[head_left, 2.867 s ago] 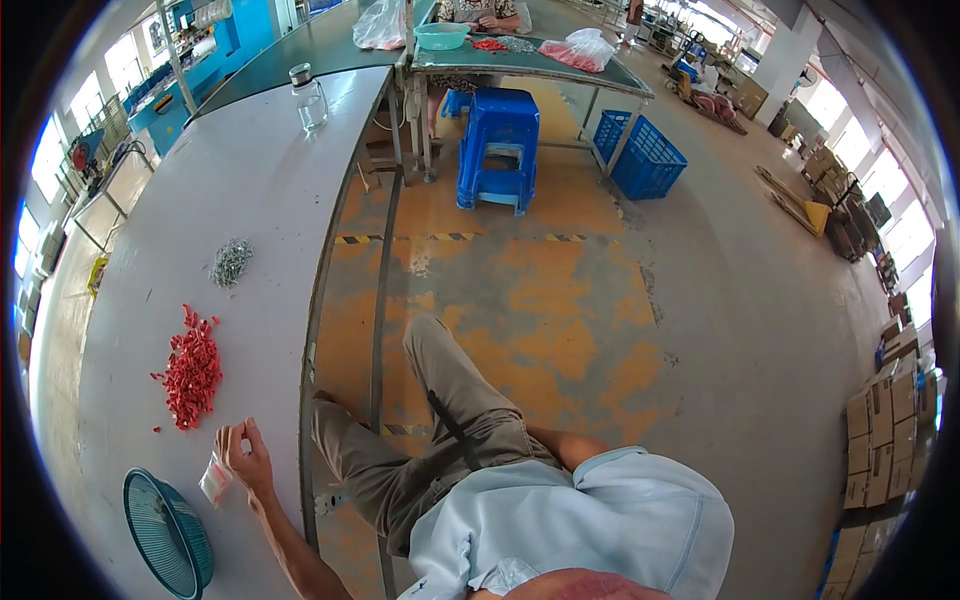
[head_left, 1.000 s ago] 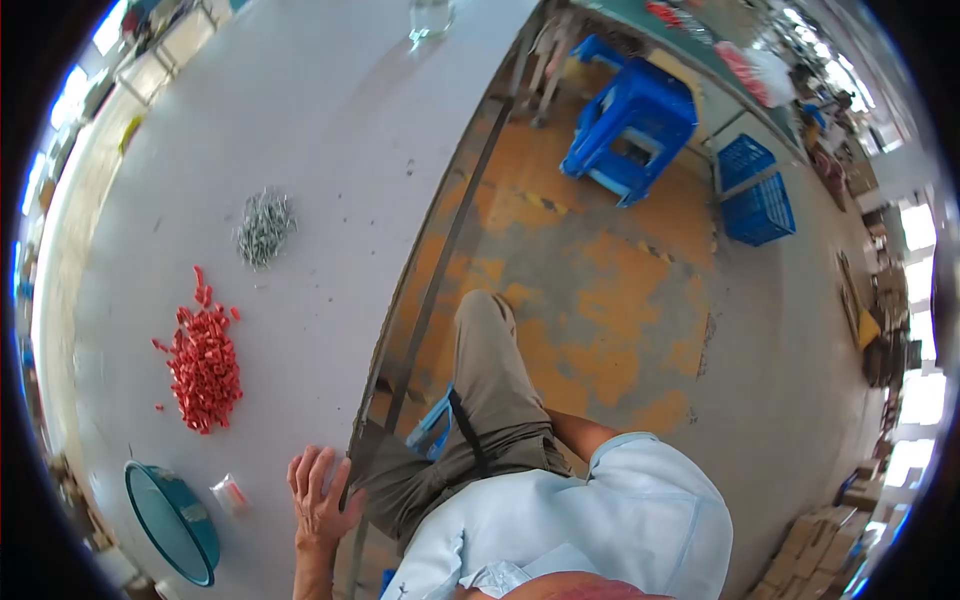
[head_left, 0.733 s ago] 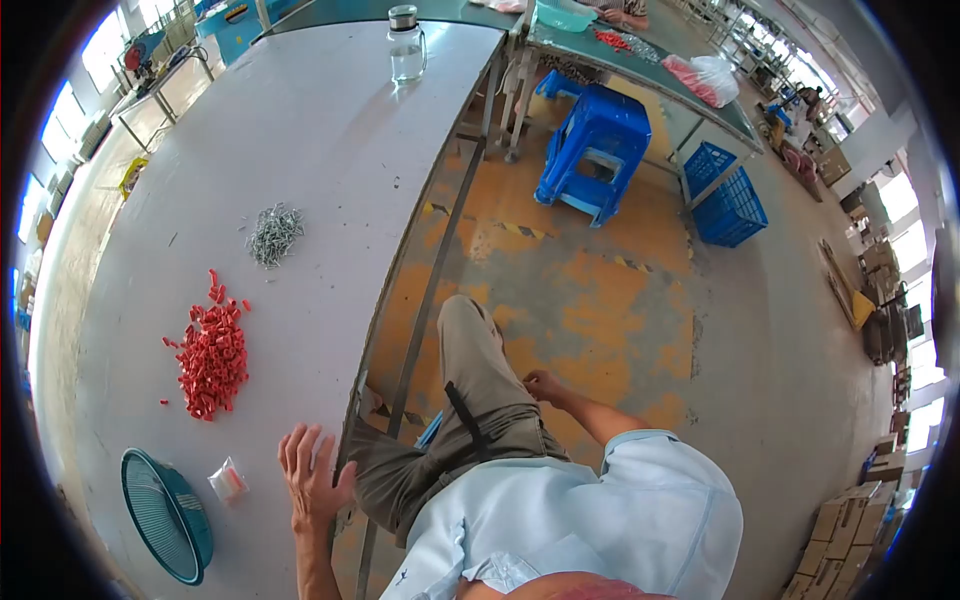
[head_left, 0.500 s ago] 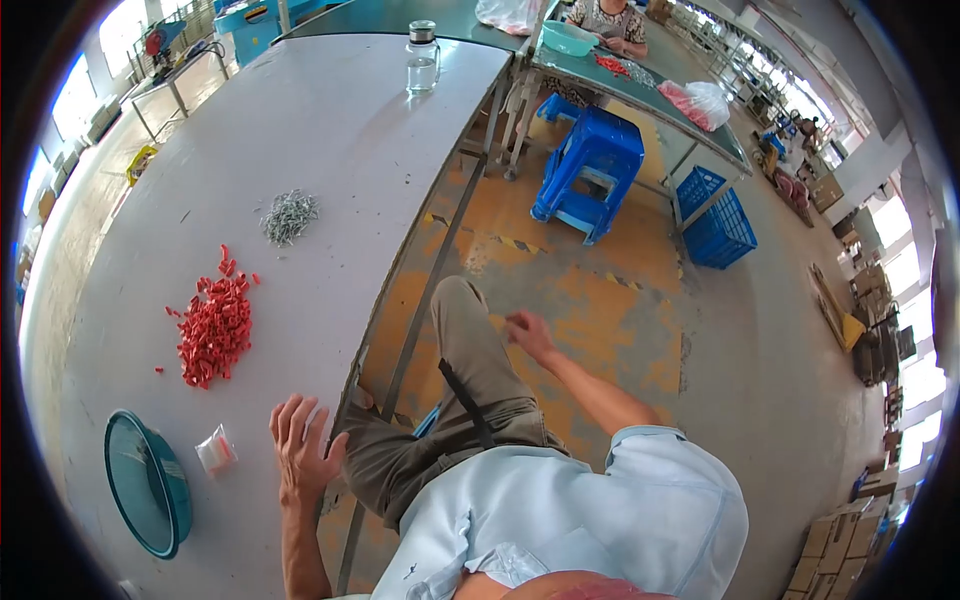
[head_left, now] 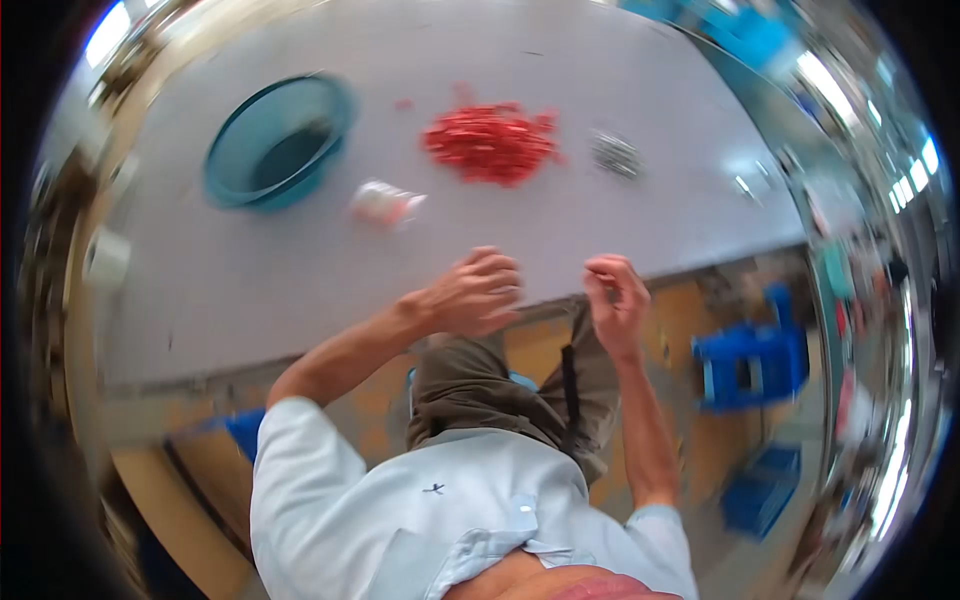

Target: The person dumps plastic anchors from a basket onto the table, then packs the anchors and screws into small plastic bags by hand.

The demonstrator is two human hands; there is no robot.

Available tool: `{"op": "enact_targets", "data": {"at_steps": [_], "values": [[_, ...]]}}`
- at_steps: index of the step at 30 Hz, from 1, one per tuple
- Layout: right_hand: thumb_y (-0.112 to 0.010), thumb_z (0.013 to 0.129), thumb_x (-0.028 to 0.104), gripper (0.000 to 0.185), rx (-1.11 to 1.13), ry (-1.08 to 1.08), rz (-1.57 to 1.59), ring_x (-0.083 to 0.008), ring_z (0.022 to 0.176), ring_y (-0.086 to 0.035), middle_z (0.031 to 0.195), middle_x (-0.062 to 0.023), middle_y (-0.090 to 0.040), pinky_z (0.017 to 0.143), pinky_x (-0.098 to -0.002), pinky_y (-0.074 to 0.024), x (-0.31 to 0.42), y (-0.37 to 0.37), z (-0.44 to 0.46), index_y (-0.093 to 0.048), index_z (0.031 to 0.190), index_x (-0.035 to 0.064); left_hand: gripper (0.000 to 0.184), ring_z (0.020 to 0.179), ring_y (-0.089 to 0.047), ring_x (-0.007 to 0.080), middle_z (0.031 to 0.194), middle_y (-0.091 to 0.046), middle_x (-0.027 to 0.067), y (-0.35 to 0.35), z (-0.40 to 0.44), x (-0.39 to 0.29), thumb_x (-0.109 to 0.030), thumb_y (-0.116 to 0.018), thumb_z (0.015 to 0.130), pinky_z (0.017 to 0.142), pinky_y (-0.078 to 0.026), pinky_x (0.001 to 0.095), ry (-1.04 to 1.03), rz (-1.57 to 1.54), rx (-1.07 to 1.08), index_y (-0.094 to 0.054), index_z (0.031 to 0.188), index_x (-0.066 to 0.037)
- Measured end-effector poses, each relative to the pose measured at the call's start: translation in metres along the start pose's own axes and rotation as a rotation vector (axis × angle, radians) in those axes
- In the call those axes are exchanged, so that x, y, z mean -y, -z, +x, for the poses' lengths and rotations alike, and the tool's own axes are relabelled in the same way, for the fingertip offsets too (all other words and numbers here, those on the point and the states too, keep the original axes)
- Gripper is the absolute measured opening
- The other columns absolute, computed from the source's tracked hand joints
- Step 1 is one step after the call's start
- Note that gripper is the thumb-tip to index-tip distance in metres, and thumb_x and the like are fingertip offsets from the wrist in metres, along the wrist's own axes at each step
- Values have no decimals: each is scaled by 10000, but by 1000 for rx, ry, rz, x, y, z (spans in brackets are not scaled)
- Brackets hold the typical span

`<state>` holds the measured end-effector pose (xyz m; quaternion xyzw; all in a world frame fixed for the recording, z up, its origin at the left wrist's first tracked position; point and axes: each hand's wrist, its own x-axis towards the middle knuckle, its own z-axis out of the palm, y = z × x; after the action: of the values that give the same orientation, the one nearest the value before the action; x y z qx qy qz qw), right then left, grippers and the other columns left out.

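Observation:
My left hand [head_left: 475,291] is over the table's near edge, fingers bent and blurred by motion; whether anything is in it cannot be seen. To its right my right hand [head_left: 617,292] is raised at the same edge, its fingers curled towards the thumb, with the inside too blurred to read. Beyond both hands lies a heap of red pieces [head_left: 495,143] on the grey table [head_left: 400,40]. A smaller pile of metal pieces [head_left: 617,155] sits to the right of it. A clear bag with pinkish contents [head_left: 388,204] lies left of the hands, beside a teal basket [head_left: 225,160].
Blue stools [head_left: 752,362] and a blue crate [head_left: 762,490] stand on the floor to the right. A blurred glass bottle [head_left: 750,182] is near the table's right end. A white roll [head_left: 107,258] is at the far left.
The view has swung to face the table squarely. One hand has come from over the floor to the table's edge, and both hands are now close together with fingers more bent.

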<state>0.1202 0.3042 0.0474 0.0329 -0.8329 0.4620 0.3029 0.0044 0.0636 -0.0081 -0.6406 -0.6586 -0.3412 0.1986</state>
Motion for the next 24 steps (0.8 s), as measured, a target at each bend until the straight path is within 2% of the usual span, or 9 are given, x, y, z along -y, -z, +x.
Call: {"op": "enact_targets", "data": {"at_steps": [2, 5, 9, 14, 15, 17, 19, 22, 24], "values": [[-701, 986, 67, 59, 92, -38, 82, -144, 877, -669, 1017, -67, -707, 755, -293, -558, -6, -24, 12, -710, 1022, 22, 277, 1090, -644, 255, 1052, -666, 56, -5, -1, 5, -196, -853, 790, 1005, -488, 451, 56, 24, -37, -686, 981, -85], [-704, 993, 79, 66, 169, -105, 128, -139, 883, -669, 1010, -62, -709, 757, -290, -560, -21, -43, 28, -713, 1016, 18, 221, 1048, -642, 227, 1011, -653, 29, -1, 6, 10, -183, -845, 803, 980, -501, 435, -7, -20, -113, -685, 926, -94], [-722, 981, 84, 108, 325, -138, 105, -137, 870, -676, 993, -64, -714, 753, -285, -563, -23, -80, 45, -721, 1066, 17, 142, 1006, -650, 219, 985, -659, 23, 35, -10, -6, -139, -826, 828, 926, -525, 408, 24, 13, -183, -695, 871, -105], [-774, 930, 94, 212, 460, -59, 87, -155, 845, -694, 981, -85, -719, 748, -297, -572, -21, -148, 78, -730, 1121, 14, 180, 926, -686, 245, 920, -700, 34, 87, -62, 9, -85, -854, 786, 897, -545, 393, 524, 296, -262, -714, 899, -92], [-786, 920, 135, 241, 488, -87, 66, -176, 837, -704, 985, -93, -722, 751, -316, -578, -20, -164, 85, -738, 1129, 23, 180, 926, -686, 245, 920, -700, 34, 93, -74, 13, -85, -854, 786, 897, -545, 393, 534, 300, -256, -714, 899, -92], [-797, 911, 176, 272, 514, -111, 56, -198, 829, -713, 989, -100, -726, 754, -334, -583, -19, -191, 102, -747, 1136, 32, 164, 1066, -665, 275, 1025, -702, 63, 102, -91, 23, -99, -798, 833, 926, -520, 437, 702, 361, -247, -721, 977, -95], [-787, 914, 265, 286, 588, -78, -312, -231, 837, -721, 1002, -104, -732, 763, -366, -586, -18, -213, 113, -759, 1097, 48, 236, 1125, -646, 280, 1103, -699, 68, 107, -87, 30, -73, -804, 820, 981, -497, 442, 714, 420, -192, -724, 1042, -88], [-766, 922, 339, 325, 693, -1, -345, -266, 801, -720, 947, -105, -740, 776, -392, -582, -14, -235, 124, -752, 1040, 36, 367, 1239, -593, 287, 1225, -679, 73, 106, -75, 49, -64, -803, 817, 1072, -441, 463, 738, 513, -89, -720, 1174, -90], [-771, 924, 302, 293, 688, -58, -191, -240, 785, -725, 911, -102, -745, 761, -373, -587, -17, -243, 127, -745, 1011, 24, 424, 1294, -558, 291, 1269, -663, 74, 100, -75, 58, -80, -796, 826, 1108, -407, 479, 745, 548, -42, -714, 1241, -100]]}}
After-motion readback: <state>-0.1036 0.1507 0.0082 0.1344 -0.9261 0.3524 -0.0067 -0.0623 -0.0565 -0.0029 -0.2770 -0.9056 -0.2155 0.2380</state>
